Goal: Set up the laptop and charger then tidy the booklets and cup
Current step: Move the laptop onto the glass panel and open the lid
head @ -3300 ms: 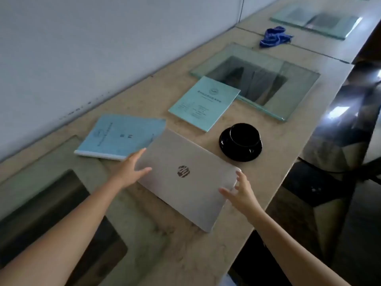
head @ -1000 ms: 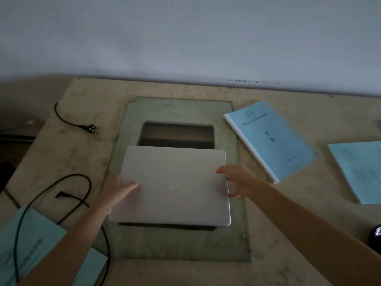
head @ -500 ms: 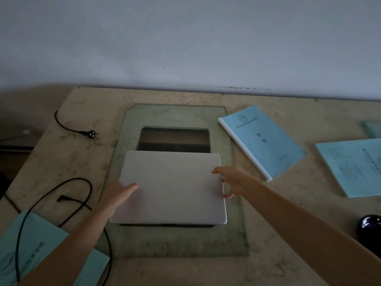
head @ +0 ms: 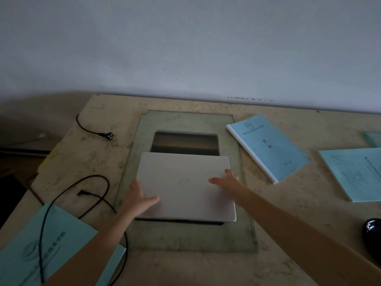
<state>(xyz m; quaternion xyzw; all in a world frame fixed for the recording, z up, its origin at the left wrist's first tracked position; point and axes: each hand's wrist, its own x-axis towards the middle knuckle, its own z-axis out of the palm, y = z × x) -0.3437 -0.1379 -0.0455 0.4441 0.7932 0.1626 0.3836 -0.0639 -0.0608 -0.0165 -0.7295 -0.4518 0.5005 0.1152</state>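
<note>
A closed silver laptop (head: 183,182) lies flat on a glass pane (head: 185,236) set in the stone table. My left hand (head: 138,199) rests on its left edge with the thumb on the lid. My right hand (head: 226,180) lies on the lid near the right edge, fingers spread. A black charger cable (head: 61,195) loops at the left, its barrel tip (head: 80,192) free and its wall plug (head: 109,136) lying further back. Three light blue booklets lie about: one (head: 268,147) right of the glass, one (head: 354,174) at far right, one (head: 53,244) at front left. The black cup (head: 373,232) peeks in at the right edge.
A pale wall runs along the back of the stone table (head: 288,223). The table's left end drops off to a dark floor (head: 12,182). The cable loop lies over the front-left booklet. A dark opening (head: 185,142) shows through the glass behind the laptop.
The laptop was carried from the spot beside the cup to the glass pane and set down. In the last half second both hands shifted slightly on the lid; the laptop stays put.
</note>
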